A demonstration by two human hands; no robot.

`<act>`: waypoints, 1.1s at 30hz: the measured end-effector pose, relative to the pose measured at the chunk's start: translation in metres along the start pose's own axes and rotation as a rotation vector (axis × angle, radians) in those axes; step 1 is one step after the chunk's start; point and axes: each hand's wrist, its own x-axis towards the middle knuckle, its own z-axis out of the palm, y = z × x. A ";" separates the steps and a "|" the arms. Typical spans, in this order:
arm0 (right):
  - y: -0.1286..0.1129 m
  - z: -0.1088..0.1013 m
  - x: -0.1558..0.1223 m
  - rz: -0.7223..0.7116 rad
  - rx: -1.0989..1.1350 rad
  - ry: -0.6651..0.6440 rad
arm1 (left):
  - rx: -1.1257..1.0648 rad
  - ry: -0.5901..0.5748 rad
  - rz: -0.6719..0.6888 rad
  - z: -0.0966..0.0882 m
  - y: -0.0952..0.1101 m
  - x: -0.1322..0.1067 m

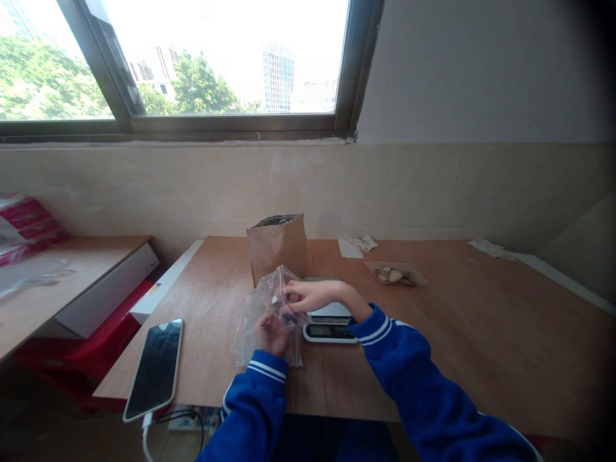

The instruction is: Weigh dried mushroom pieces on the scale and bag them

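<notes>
A clear zip bag point(294, 346) with a red strip at its mouth is held up over the counter point(216, 375), just left of a kitchen scale point(330, 333) and near side of an open brown paper bag point(278, 253). More clear plastic point(246, 330) bunches out to the left of it; whether that is the same bag or others, I cannot tell. The bag is tilted with its mouth towards the right, probably so that the right hand point(312, 295) can get at the opening. The scale sits close by, partly hidden under that forearm, perhaps to be in easy reach. The paper bag stands upright on its own base, its top gaping, which should keep its contents accessible.

The left hand point(271, 333) is curled closed on the lower part of the bag, seemingly to steady it. The right hand comes in from the right, its fingers partly bent at the red strip; whether they pinch the plastic or something inside, I cannot tell.

Farther out, a filled clear packet point(395, 274) lies flat to the right, well apart from the hands. A phone point(154, 369) with a white cable point(147, 428) rests at the near left edge.
</notes>
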 end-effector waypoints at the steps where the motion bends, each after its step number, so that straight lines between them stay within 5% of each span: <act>1: 0.001 -0.003 -0.001 0.003 0.040 -0.049 | -0.002 -0.010 0.000 0.000 0.000 0.001; 4: 0.008 -0.007 -0.004 0.017 0.149 -0.137 | 0.023 -0.016 0.007 -0.001 0.000 0.003; 8: 0.019 -0.002 -0.003 -0.013 0.208 -0.078 | 0.071 0.049 0.040 -0.003 -0.002 0.006; 17: 0.017 0.006 0.002 0.010 0.010 0.014 | 0.128 0.138 0.071 -0.004 -0.005 0.009; 29: 0.003 0.012 0.008 0.040 0.039 0.401 | 0.112 0.120 0.090 0.006 -0.006 0.007; 33: -0.001 0.013 0.011 -0.059 0.012 0.349 | 0.101 0.120 0.094 0.009 -0.006 0.005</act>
